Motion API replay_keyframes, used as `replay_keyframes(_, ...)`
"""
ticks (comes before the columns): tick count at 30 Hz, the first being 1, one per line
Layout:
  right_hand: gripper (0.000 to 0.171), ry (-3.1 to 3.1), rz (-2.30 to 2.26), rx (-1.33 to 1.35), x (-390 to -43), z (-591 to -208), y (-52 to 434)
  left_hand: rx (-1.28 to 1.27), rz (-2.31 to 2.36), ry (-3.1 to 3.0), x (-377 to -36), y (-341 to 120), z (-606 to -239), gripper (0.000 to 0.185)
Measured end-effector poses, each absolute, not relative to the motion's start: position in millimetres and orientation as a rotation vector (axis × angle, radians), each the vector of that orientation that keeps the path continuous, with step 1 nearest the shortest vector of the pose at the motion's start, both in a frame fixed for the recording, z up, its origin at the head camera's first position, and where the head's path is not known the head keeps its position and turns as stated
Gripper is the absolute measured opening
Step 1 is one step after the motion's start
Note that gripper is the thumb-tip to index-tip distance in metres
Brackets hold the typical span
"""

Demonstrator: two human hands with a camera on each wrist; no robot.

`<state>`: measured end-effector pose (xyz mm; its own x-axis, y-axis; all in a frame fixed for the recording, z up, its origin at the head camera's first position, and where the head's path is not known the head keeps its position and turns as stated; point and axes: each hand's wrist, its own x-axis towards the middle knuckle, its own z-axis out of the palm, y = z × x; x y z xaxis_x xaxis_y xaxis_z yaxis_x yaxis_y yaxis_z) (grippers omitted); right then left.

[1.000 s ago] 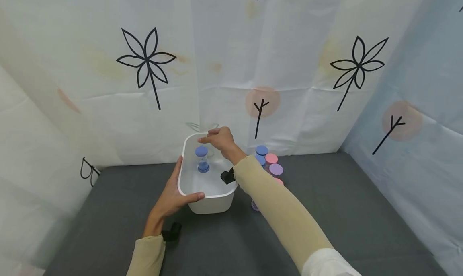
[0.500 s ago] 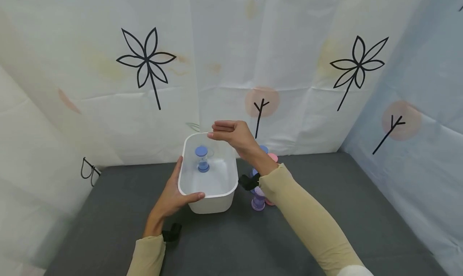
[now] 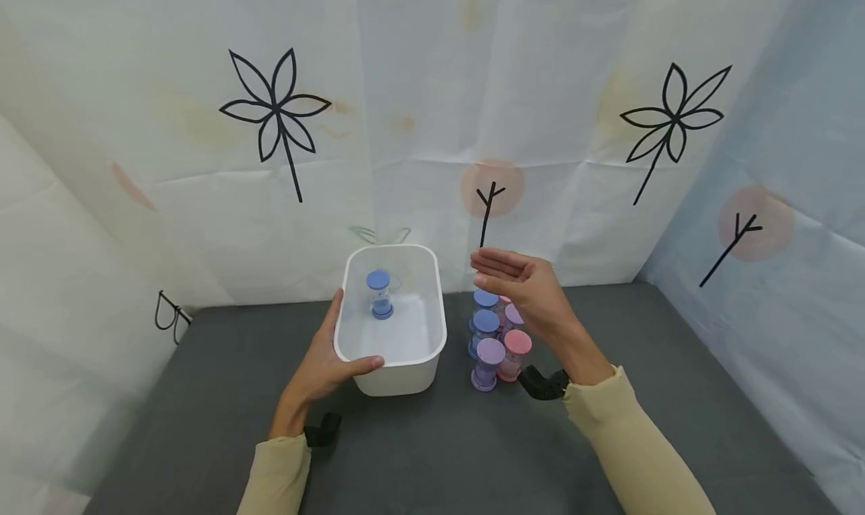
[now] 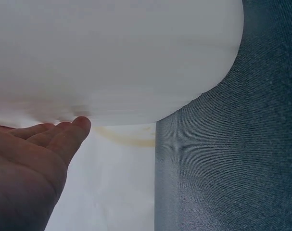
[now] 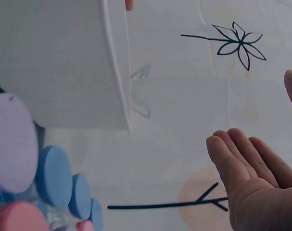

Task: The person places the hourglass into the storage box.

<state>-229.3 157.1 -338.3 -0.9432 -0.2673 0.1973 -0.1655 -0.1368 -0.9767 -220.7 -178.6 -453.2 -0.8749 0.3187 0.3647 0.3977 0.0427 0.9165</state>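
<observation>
A white plastic bin stands on the table with one blue sand timer upright inside it. My left hand rests against the bin's near left corner, its straight fingers along the outer side and its thumb lying on the near rim. In the left wrist view those fingers touch the bin's wall. My right hand holds nothing; its fingers are extended and it hovers by the far end of a cluster of sand timers. Among them are a purple timer, a pink timer and a blue timer.
The grey table runs back to a white patterned curtain. The timers stand close together just right of the bin. A thin black cord hangs at the table's far left corner.
My right hand has moved from over the bin, rightward, to above the timer cluster, uncovering more of it. My left hand, the bin and the blue timer inside have stayed put.
</observation>
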Motion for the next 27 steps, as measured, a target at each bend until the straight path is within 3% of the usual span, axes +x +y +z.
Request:
replay_keyframes(12, 0.059, 2.327, -2.214, -0.302, -190.7, -401.1, 214.0, -0.792, -1.982, -2.215, -221.4, -178.4, -452.6, 0.125)
replay_keyframes(27, 0.063, 2.581, -1.961, -0.113, -178.2, -438.0, 223.3, -0.793, -1.98, -2.215, -220.7, -179.0, -452.5, 0.124)
